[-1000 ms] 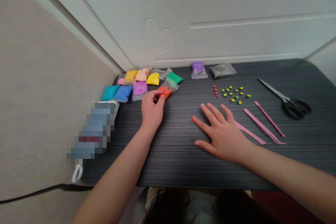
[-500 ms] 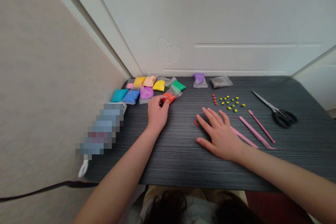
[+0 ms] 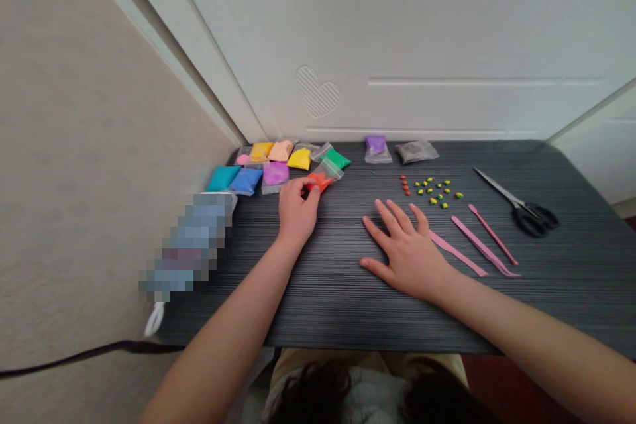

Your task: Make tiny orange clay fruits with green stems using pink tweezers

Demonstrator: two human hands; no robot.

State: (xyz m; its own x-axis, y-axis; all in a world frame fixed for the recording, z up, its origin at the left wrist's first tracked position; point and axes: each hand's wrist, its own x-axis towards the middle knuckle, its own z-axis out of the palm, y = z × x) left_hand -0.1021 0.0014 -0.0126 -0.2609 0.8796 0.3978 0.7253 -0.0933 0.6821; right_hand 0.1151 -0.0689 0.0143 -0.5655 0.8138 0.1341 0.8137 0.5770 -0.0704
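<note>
My left hand (image 3: 298, 213) is closed with thumb and index finger at the near corner of a small clear bag of orange-red clay (image 3: 319, 180). Spread flat on the dark tabletop, my right hand (image 3: 405, 248) has its fingers apart and palm down. The thin red strip seen earlier is hidden, apparently beneath its fingers. Beyond that hand lie a short column of red beads of clay (image 3: 404, 183) and several yellow-and-green pieces (image 3: 432, 201). A pink modelling tool (image 3: 460, 252) lies right beside it.
Two more pink tools (image 3: 479, 244) and black-handled scissors (image 3: 517, 205) lie to the right. Bags of coloured clay (image 3: 275, 173) cluster at the back left; a purple bag (image 3: 376, 147) and a grey bag (image 3: 416, 152) lie along the white panel (image 3: 447, 46). A blurred-out object (image 3: 191, 245) is at the left edge.
My right hand has slid left, over the spot where the red strip lay, and the strip is now out of sight. My left hand stays at the orange-red bag.
</note>
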